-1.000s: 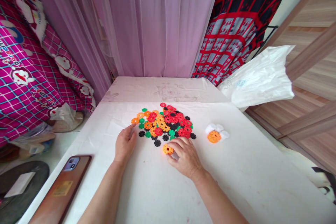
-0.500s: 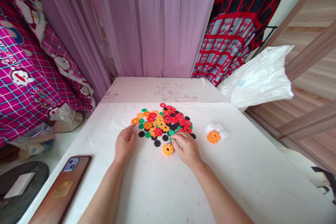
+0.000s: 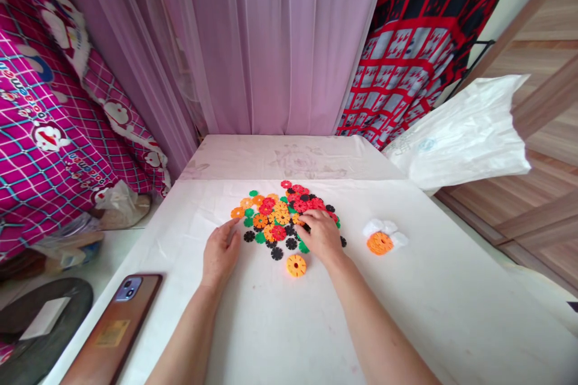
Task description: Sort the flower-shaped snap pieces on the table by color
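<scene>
While in the head view the left hand rests, fingers released, beside the pile of notched discs on the bench, the right hand overlaps its right side, beyond an orange disc stack, grip impossible to tell.

Left forearm and right forearm bare, extended forward, inclined towards each other. Left hand loosely spread, thumb apart from fingers. Right hand slightly farther forward, back upward, fingers bent (fingertips partly indistinct)
</scene>
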`<state>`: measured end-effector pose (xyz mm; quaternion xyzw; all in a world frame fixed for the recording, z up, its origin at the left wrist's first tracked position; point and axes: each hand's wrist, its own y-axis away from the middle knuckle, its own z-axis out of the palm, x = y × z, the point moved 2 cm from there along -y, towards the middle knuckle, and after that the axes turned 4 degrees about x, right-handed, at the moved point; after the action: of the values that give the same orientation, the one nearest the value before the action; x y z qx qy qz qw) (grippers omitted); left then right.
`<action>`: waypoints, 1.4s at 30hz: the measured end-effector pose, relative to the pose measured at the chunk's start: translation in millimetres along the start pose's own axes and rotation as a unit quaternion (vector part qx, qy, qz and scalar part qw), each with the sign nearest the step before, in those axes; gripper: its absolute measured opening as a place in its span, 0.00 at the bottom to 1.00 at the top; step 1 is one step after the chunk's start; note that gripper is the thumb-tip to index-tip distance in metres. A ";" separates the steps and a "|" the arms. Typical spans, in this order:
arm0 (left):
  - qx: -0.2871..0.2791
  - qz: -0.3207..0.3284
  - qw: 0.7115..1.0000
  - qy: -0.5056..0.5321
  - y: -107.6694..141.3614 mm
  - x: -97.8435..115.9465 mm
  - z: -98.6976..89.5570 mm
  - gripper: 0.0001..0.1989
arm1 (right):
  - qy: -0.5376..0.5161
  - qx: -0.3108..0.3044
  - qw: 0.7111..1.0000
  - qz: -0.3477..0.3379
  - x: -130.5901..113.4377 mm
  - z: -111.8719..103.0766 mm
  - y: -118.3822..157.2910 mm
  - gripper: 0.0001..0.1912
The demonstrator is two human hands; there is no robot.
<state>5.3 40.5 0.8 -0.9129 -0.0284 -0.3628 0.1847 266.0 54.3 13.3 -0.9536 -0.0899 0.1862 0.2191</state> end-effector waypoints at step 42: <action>-0.003 -0.008 1.000 -0.013 -0.3 -2.3 1.6 0.20 | -0.173 -0.061 0.975 0.122 -13.7 -21.6 4.2 0.20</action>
<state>4.7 41.5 -1.7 -0.9180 -0.0368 -0.3521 0.1788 262.4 38.8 33.7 -0.9222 -0.0204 0.3680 0.1171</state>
